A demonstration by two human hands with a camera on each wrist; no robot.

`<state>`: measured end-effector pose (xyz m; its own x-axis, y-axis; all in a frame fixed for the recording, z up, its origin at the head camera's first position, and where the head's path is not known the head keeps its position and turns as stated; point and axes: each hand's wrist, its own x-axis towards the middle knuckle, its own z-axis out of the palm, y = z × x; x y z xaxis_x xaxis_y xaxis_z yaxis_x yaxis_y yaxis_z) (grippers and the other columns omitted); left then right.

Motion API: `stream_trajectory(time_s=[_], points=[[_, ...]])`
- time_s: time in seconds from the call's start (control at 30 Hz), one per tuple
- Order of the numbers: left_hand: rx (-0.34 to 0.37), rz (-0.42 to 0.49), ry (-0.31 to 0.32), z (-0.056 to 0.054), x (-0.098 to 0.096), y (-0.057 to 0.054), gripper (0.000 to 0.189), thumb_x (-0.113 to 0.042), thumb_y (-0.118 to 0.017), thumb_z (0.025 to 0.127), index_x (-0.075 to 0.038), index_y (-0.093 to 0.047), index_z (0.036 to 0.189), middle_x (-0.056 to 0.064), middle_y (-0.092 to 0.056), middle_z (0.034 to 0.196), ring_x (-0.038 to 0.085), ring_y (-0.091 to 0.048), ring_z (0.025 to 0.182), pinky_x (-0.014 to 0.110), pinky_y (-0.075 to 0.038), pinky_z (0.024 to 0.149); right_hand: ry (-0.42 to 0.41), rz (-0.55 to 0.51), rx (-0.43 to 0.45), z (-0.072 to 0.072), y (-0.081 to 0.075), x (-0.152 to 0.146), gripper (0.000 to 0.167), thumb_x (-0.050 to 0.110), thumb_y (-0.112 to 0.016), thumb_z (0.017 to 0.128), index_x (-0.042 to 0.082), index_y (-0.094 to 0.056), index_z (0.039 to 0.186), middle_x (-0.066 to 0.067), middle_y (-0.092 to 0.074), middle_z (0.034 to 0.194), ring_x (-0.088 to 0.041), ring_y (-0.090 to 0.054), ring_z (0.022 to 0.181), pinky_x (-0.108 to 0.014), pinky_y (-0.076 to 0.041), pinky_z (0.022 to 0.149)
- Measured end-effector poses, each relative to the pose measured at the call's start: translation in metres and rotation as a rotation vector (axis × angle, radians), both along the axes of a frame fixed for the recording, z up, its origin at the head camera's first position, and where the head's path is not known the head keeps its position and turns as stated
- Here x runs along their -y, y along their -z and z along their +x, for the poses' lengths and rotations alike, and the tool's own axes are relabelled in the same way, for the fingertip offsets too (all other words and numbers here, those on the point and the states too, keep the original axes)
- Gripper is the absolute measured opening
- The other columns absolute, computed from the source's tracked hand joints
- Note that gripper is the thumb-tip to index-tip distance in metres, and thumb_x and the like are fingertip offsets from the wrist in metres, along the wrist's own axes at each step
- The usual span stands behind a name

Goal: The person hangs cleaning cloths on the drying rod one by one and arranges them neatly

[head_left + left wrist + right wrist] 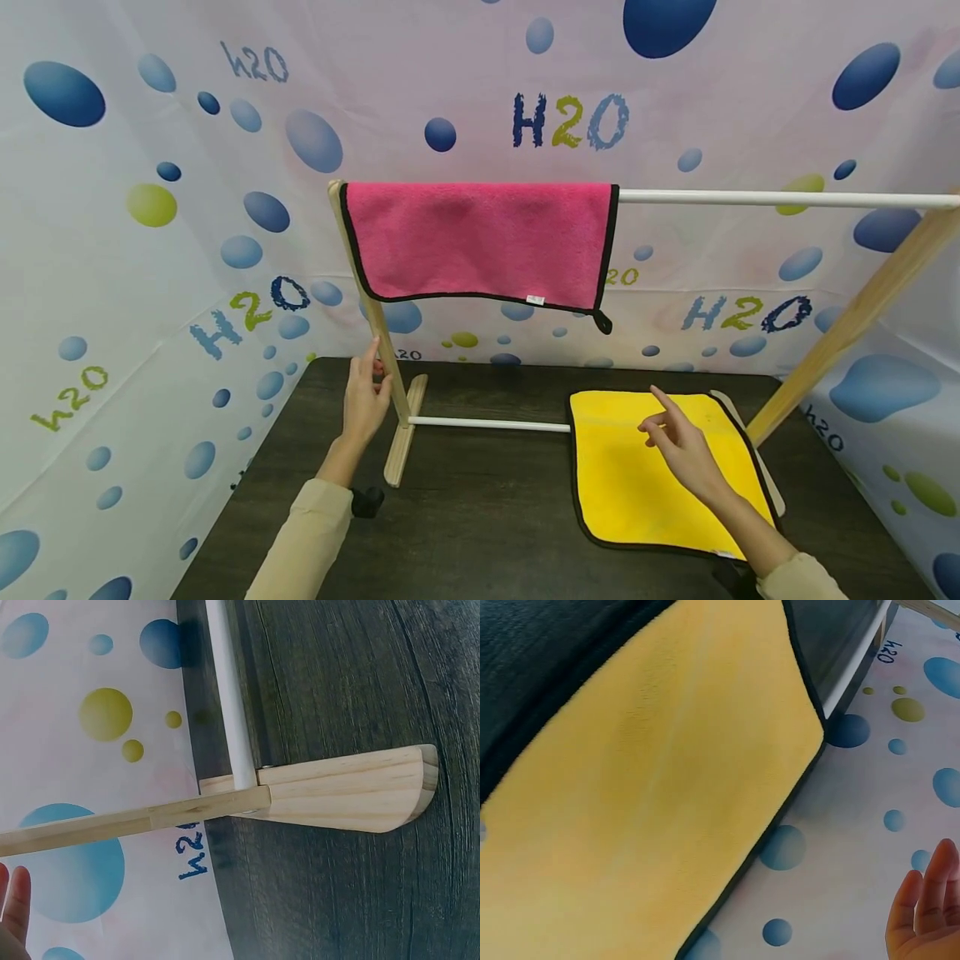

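Note:
A pink towel (480,246) with black edging hangs folded over the left part of the rack's white top bar (787,199). My left hand (367,396) is beside the rack's left wooden post (393,362), fingers extended close to it and holding nothing. In the left wrist view, fingertips (16,900) show just below that post. A yellow towel (615,483), also edged in black, lies spread at the right, covering part of the white lower bar (491,424). Over this towel hovers my right hand (682,450), index finger pointing out, the others loosely bent around nothing.
The rack's left wooden foot (405,432) stands on the dark tabletop (480,517), and its right post (847,333) slants up at the right. Behind and beside the table hangs a white backdrop (420,67) printed with bubbles and "H2O".

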<state>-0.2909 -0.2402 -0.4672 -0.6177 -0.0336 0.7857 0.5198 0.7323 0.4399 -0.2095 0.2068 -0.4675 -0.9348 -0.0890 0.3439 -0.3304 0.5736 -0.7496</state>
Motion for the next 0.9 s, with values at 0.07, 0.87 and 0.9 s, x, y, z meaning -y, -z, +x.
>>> stream_trajectory(time_s=[0.07,0.87,0.9], points=[[0.011,-0.001,-0.004,0.0,0.0,0.001,0.068,0.016,-0.063,0.074,-0.005,-0.038,0.134,0.019,-0.044,0.087,0.028,-0.054,0.075,0.038,-0.052,0.055,0.002,0.006,0.013,0.002,0.004,-0.003,0.052,0.01,-0.048,0.094,0.001,-0.029,0.141,-0.013,-0.061,0.089,-0.015,-0.059,0.07,-0.024,-0.047,0.058],[0.053,-0.016,0.088,-0.004,-0.001,0.008,0.082,0.017,-0.06,0.076,-0.007,-0.021,0.144,0.031,-0.042,0.111,0.042,-0.052,0.097,0.046,-0.052,0.068,0.058,0.031,0.116,0.012,0.03,-0.026,0.054,0.014,-0.049,0.095,0.002,-0.026,0.142,-0.016,-0.062,0.092,-0.021,-0.06,0.071,-0.024,-0.045,0.062],[0.055,-0.012,0.091,-0.004,-0.001,0.008,0.082,0.018,-0.06,0.076,-0.007,-0.02,0.144,0.031,-0.042,0.114,0.043,-0.052,0.098,0.046,-0.052,0.068,0.056,0.032,0.123,0.012,0.031,-0.027,0.054,0.014,-0.049,0.095,0.002,-0.026,0.142,-0.016,-0.062,0.093,-0.021,-0.06,0.071,-0.024,-0.045,0.062]])
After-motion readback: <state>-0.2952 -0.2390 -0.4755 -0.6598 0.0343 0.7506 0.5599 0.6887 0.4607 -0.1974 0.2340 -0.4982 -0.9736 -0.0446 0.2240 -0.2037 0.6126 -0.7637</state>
